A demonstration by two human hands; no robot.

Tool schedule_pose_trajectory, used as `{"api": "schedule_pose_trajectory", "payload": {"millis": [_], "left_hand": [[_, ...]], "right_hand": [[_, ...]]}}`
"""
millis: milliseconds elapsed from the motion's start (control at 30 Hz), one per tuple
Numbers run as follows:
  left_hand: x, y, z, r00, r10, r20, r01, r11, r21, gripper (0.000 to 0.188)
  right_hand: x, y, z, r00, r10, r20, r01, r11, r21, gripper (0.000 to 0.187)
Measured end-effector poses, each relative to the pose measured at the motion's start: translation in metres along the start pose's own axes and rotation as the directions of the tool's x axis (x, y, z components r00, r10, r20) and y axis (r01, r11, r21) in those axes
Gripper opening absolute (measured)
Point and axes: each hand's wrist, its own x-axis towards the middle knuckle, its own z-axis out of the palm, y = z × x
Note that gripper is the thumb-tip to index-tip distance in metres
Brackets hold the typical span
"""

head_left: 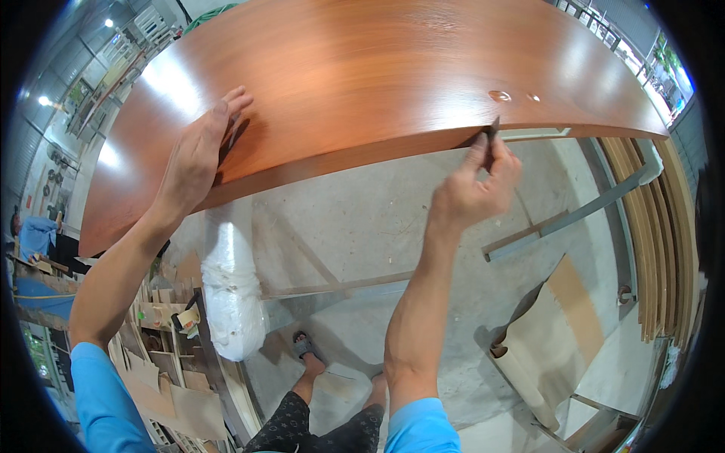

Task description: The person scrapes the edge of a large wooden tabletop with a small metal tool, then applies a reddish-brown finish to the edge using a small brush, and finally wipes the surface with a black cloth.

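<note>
A large, glossy reddish-brown wooden panel (340, 83) stretches across the top of the view. My left hand (198, 155) is by its near edge on the left, palm turned inward, fingers stretched out over the top face and holding nothing. At the near edge on the right, my right hand (477, 181) pinches a small dark thin piece (495, 127) between thumb and fingers. The piece's tip rises just above the edge; its kind cannot be made out. Close beyond it, two small shiny wet-looking spots lie on the surface, the larger spot (499, 97) nearest.
A metal frame bar (574, 217) juts out under the panel at right, beside a stack of long boards (655, 241). A brown sheet (551, 340) lies curled on the concrete floor. To the left are a plastic-wrapped post (232, 302) and wood and cardboard scraps (177, 400).
</note>
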Motion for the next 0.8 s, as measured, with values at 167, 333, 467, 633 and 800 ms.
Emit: {"api": "schedule_pose_trajectory", "payload": {"millis": [167,333,467,633,800], "left_hand": [[0.003,-0.017,-0.003,0.996,-0.066,-0.063,0.052,0.978,-0.201,0.074],[0.004,-0.018,-0.003,0.996,-0.072,-0.044,0.058,0.963,-0.265,0.077],[0.001,-0.015,-0.004,0.998,-0.046,-0.047,0.035,0.974,-0.225,0.078],[0.000,-0.014,-0.003,0.996,-0.080,-0.047,0.070,0.981,-0.183,0.076],[-0.010,-0.014,-0.005,0.983,-0.156,-0.100,0.100,0.901,-0.422,0.069]], "right_hand": [[-0.071,-0.081,0.012,0.963,-0.233,0.138,0.191,0.946,0.263,0.024],[-0.104,-0.112,0.014,0.904,-0.341,0.259,0.173,0.844,0.508,0.025],[-0.056,-0.061,0.005,0.977,-0.102,0.188,0.069,0.982,0.175,0.018],[-0.015,-0.032,0.001,0.969,0.240,0.052,-0.241,0.970,0.013,0.008],[-0.094,-0.132,0.009,0.914,-0.337,0.225,0.241,0.898,0.368,0.024]]}}
